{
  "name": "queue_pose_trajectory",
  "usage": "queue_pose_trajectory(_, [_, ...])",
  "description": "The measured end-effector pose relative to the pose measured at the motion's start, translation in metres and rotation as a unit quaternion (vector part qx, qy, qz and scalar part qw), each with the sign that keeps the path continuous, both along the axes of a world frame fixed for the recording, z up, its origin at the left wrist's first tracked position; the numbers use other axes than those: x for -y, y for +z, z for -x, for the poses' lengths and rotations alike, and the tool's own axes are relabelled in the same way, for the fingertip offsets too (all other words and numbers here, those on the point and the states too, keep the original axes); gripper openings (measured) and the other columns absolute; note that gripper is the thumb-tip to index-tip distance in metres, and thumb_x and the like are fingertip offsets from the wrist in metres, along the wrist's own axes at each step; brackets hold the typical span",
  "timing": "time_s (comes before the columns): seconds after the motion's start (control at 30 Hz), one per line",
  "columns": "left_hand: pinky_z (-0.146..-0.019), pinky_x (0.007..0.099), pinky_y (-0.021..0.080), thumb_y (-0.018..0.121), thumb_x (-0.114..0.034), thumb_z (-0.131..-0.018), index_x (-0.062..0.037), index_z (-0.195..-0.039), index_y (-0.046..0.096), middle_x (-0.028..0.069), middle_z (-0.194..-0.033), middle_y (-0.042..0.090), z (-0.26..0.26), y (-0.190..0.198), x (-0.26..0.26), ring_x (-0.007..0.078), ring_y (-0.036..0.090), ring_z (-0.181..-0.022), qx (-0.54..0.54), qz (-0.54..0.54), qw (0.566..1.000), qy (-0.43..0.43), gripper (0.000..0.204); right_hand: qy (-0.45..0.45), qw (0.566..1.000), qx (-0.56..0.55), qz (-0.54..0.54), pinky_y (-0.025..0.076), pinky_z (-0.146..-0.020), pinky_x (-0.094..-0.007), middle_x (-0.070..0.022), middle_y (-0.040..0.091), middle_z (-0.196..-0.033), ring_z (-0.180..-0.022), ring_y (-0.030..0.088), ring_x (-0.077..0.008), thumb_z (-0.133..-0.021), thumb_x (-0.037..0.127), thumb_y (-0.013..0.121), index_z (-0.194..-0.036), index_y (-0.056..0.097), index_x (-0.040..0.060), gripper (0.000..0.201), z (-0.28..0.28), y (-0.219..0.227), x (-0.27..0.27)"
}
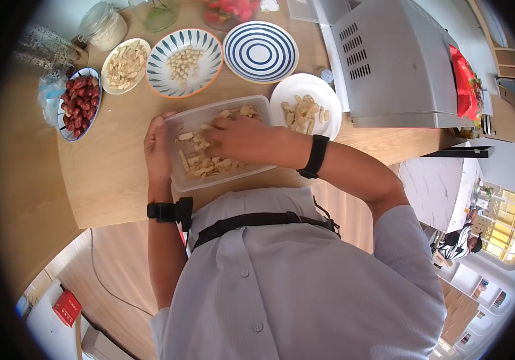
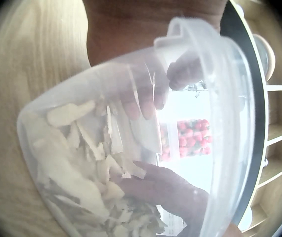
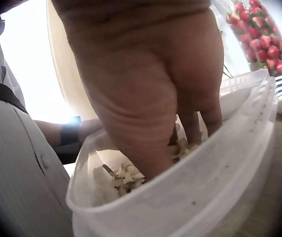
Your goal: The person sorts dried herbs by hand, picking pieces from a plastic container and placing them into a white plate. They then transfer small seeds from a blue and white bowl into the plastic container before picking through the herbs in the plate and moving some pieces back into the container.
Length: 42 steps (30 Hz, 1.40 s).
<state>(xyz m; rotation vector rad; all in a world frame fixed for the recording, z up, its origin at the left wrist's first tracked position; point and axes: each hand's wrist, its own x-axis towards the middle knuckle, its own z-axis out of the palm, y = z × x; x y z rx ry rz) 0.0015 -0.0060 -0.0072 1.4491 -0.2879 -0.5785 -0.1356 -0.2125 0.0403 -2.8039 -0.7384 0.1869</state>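
A translucent plastic container (image 1: 221,174) with pale dried root-like slices (image 1: 200,167) stands at the table's near edge. My left hand (image 1: 157,150) grips its left end; through the clear wall in the left wrist view, several fingers (image 2: 143,98) lie against the side. My right hand (image 1: 239,139) reaches over the rim into the container. In the right wrist view its fingers (image 3: 211,118) point straight down, with the thumb (image 3: 155,165) apart from them. Those fingertips are hidden among the slices. Next to the container's right end, a white plate (image 1: 320,129) bears more pale slices.
Behind the container stand a plate of pale round seeds (image 1: 183,64), a blue-ringed plate (image 1: 260,53), and a dish of similar slices (image 1: 126,65). Red dates (image 1: 80,105) fill a bowl at left. A grey metal appliance (image 1: 392,66) stands at right; a glass jar (image 1: 104,27) sits behind.
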Motion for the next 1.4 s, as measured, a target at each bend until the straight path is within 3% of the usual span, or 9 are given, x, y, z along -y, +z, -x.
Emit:
queue_pose_trajectory(0.1, [-0.095, 0.0299, 0.049, 0.047, -0.036, -0.112, -0.0012, -0.121, 0.068, 0.0040, -0.112, 0.071, 0.001, 0.004, 0.002, 0.0123, 0.062, -0.104, 0.000, -0.002, 1.000, 0.002, 0.042, 0.006, 0.999, 0.045, -0.027, 0.058, -0.087, -0.0407, -0.0035, 0.069, -0.118, -0.110, 0.065, -0.0291, -0.083, 0.012, 0.071, -0.113, 0.077, 0.0195, 0.032, -0.002, 0.006, 0.008])
queue_pose_trajectory(0.2, [-0.096, 0.0301, 0.050, 0.047, -0.036, -0.112, -0.0008, -0.123, 0.068, 0.0056, -0.113, 0.072, 0.000, 0.003, 0.002, 0.0133, 0.064, -0.105, -0.002, 0.000, 1.000, -0.003, 0.042, -0.016, 0.997, -0.082, 0.002, 0.057, -0.093, -0.0408, -0.0079, 0.069, -0.122, -0.112, 0.065, -0.0329, -0.080, 0.008, 0.071, -0.113, 0.075, 0.0127, 0.033, -0.009, 0.030, 0.014])
queue_pose_trajectory(0.5, [-0.094, 0.0290, 0.049, 0.047, -0.036, -0.113, -0.0016, -0.121, 0.069, 0.0039, -0.110, 0.071, 0.002, 0.003, 0.002, 0.0118, 0.062, -0.102, -0.007, 0.005, 1.000, 0.001, 0.042, -0.143, 0.941, -0.155, -0.265, 0.054, -0.088, -0.0447, -0.0134, 0.074, -0.102, -0.103, 0.070, -0.0344, -0.086, 0.001, 0.074, -0.106, 0.072, 0.0063, 0.022, -0.010, 0.040, 0.032])
queue_pose_trajectory(0.7, [-0.098, 0.0318, 0.051, 0.047, -0.038, -0.112, -0.0003, -0.126, 0.066, 0.0089, -0.114, 0.073, -0.002, -0.003, -0.001, 0.0162, 0.066, -0.106, -0.006, -0.002, 1.000, -0.008, 0.044, -0.176, 0.917, -0.184, -0.307, 0.054, -0.088, -0.0418, -0.0138, 0.075, -0.109, -0.102, 0.071, -0.0340, -0.088, -0.002, 0.070, -0.111, 0.072, 0.0063, 0.024, -0.010, 0.037, 0.038])
queue_pose_trajectory(0.8, [-0.098, 0.0319, 0.051, 0.047, -0.038, -0.112, -0.0003, -0.127, 0.065, 0.0089, -0.114, 0.073, -0.002, -0.003, -0.001, 0.0161, 0.066, -0.106, -0.005, 0.001, 1.000, -0.010, 0.044, -0.164, 0.918, -0.151, -0.329, 0.054, -0.089, -0.0394, -0.0109, 0.075, -0.115, -0.103, 0.073, -0.0275, -0.089, -0.003, 0.068, -0.115, 0.072, 0.0064, 0.028, -0.008, 0.030, 0.039])
queue_pose_trajectory(0.9, [-0.098, 0.0320, 0.051, 0.047, -0.038, -0.112, -0.0005, -0.127, 0.065, 0.0090, -0.114, 0.073, -0.002, -0.003, -0.001, 0.0162, 0.066, -0.105, -0.005, 0.000, 1.000, -0.009, 0.044, -0.226, 0.840, -0.295, -0.396, 0.054, -0.091, -0.0361, -0.0057, 0.074, -0.121, -0.105, 0.071, -0.0198, -0.089, -0.003, 0.067, -0.119, 0.071, 0.0065, 0.031, -0.009, 0.036, 0.039])
queue_pose_trajectory(1.1, [-0.095, 0.0290, 0.048, 0.047, -0.036, -0.112, -0.0005, -0.120, 0.068, 0.0042, -0.110, 0.070, 0.001, 0.001, 0.001, 0.0124, 0.062, -0.103, -0.016, 0.006, 1.000, 0.003, 0.042, -0.224, 0.808, -0.297, -0.457, 0.051, -0.084, -0.0306, -0.0027, 0.074, -0.114, -0.092, 0.065, -0.0155, -0.085, -0.003, 0.064, -0.119, 0.074, 0.0088, 0.037, -0.006, 0.040, 0.039])
queue_pose_trajectory(1.2, [-0.095, 0.0291, 0.048, 0.047, -0.036, -0.112, -0.0005, -0.120, 0.068, 0.0039, -0.110, 0.070, 0.000, -0.001, 0.001, 0.0122, 0.062, -0.103, -0.018, 0.009, 1.000, 0.001, 0.042, -0.203, 0.833, -0.244, -0.453, 0.053, -0.084, -0.0291, -0.0044, 0.073, -0.117, -0.098, 0.068, -0.0132, -0.088, -0.004, 0.062, -0.120, 0.073, 0.0064, 0.035, -0.005, 0.024, 0.041])
queue_pose_trajectory(1.4, [-0.098, 0.0318, 0.051, 0.047, -0.037, -0.113, -0.0003, -0.127, 0.065, 0.0093, -0.115, 0.073, -0.002, -0.006, -0.001, 0.0162, 0.066, -0.106, -0.008, 0.005, 1.000, -0.009, 0.044, -0.266, 0.729, -0.372, -0.509, 0.063, -0.091, -0.0299, -0.0095, 0.068, -0.126, -0.118, 0.067, -0.0152, -0.097, -0.003, 0.056, -0.127, 0.066, -0.0005, 0.032, -0.007, 0.038, 0.036])
